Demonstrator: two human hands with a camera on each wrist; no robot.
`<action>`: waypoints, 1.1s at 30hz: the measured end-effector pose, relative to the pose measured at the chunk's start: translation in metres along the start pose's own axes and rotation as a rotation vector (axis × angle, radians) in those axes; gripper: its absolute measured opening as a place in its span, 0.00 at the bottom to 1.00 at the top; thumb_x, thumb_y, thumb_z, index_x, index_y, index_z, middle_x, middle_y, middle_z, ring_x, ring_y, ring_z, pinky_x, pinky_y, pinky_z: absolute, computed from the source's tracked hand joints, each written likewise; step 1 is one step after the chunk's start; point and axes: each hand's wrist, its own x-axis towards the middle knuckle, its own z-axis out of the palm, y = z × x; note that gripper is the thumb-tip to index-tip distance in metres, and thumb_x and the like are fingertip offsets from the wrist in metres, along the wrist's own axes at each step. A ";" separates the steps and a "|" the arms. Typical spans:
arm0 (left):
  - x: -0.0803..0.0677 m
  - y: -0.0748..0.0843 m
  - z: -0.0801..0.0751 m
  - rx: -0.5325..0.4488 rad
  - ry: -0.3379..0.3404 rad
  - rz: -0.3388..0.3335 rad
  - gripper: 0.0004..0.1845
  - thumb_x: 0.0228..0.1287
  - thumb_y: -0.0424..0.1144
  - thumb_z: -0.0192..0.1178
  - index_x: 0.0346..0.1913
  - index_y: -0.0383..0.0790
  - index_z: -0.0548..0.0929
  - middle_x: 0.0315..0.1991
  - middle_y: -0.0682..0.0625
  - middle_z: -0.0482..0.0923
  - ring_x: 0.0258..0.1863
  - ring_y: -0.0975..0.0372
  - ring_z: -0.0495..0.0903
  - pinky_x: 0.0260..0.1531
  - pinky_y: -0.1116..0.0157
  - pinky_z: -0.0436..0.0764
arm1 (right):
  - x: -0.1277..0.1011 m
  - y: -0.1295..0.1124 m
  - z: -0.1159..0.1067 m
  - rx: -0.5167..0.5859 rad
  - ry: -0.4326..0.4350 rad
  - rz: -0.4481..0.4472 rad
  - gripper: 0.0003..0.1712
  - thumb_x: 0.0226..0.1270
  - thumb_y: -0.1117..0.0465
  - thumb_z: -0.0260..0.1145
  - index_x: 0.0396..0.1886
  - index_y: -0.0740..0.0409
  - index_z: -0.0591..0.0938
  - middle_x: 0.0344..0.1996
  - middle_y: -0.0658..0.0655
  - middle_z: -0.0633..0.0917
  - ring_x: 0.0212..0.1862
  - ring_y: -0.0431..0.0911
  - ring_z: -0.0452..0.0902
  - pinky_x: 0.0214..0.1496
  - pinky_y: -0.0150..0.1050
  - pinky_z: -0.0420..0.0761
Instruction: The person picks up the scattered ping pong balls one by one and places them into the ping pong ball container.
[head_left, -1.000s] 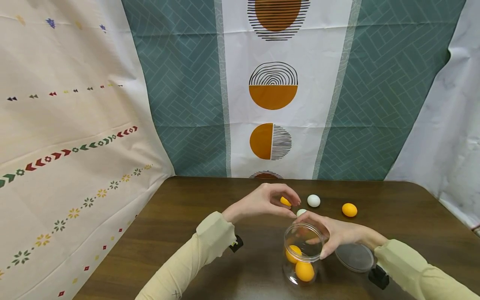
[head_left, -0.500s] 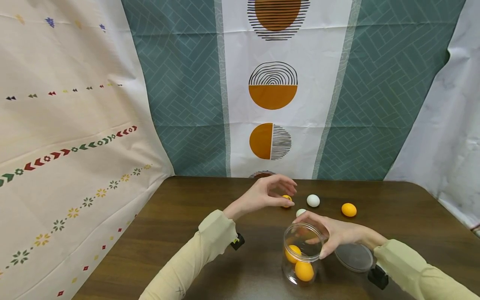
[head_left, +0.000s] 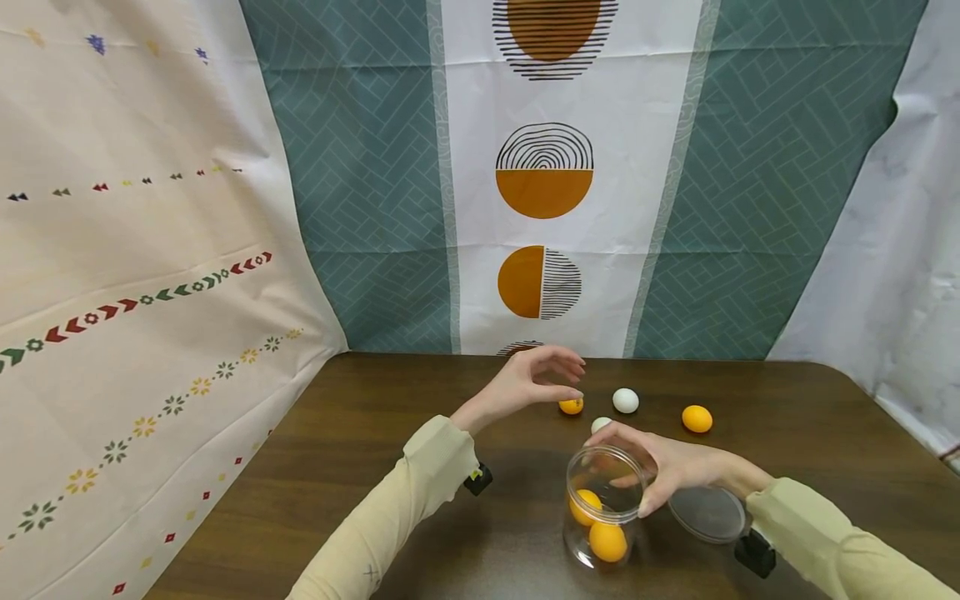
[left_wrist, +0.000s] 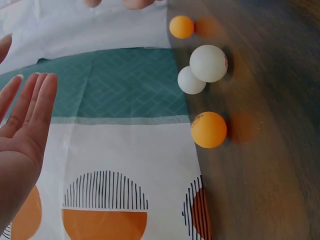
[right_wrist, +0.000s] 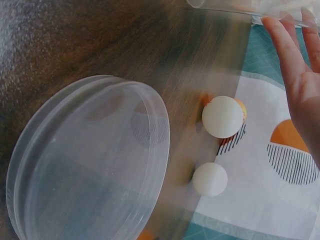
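From the left I see the person's left hand [head_left: 528, 382] over the table [head_left: 337, 492], its fingers loosely curved and released, holding nothing, with an orange ball [head_left: 572, 407] near its thumb. To the right, a white ball [head_left: 601, 424] lies just beyond the clear jar [head_left: 573, 537], which stands upright with two orange balls [head_left: 607, 543] inside. A second white ball [head_left: 626, 401] lies farther back. I see the right hand [head_left: 671, 464] grasping the jar near its top. Another orange ball [head_left: 697, 419] lies far right, the clear lid [head_left: 707, 514] nearer.

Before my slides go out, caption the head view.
Right hand holds a clear jar containing two orange balls; left hand holds nothing.
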 end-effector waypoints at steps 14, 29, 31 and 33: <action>0.002 -0.024 0.001 0.026 0.111 -0.018 0.17 0.54 0.27 0.63 0.48 0.33 0.76 0.43 0.48 0.76 0.45 0.46 0.73 0.43 0.60 0.74 | -0.001 0.000 0.001 0.021 0.009 -0.015 0.44 0.51 0.69 0.68 0.63 0.65 0.52 0.60 0.69 0.58 0.61 0.62 0.55 0.52 0.61 0.62; 0.005 -0.050 -0.001 0.098 0.202 -0.083 0.19 0.53 0.30 0.65 0.49 0.33 0.76 0.45 0.47 0.76 0.43 0.57 0.75 0.43 0.62 0.73 | -0.002 0.000 0.001 0.026 0.014 -0.006 0.43 0.52 0.67 0.68 0.63 0.64 0.53 0.61 0.69 0.58 0.61 0.62 0.54 0.53 0.62 0.61; 0.006 -0.060 -0.002 0.108 0.219 -0.103 0.19 0.52 0.32 0.66 0.49 0.35 0.76 0.45 0.50 0.77 0.43 0.58 0.75 0.43 0.62 0.73 | -0.001 0.000 0.001 0.029 0.014 -0.006 0.43 0.52 0.67 0.68 0.63 0.64 0.53 0.61 0.69 0.58 0.61 0.62 0.54 0.53 0.62 0.61; 0.008 -0.071 -0.002 0.118 0.237 -0.120 0.19 0.52 0.33 0.67 0.49 0.38 0.77 0.44 0.52 0.77 0.43 0.60 0.75 0.42 0.62 0.74 | -0.001 0.000 0.001 0.029 0.013 -0.006 0.43 0.52 0.66 0.68 0.63 0.64 0.53 0.61 0.69 0.58 0.61 0.63 0.54 0.53 0.62 0.61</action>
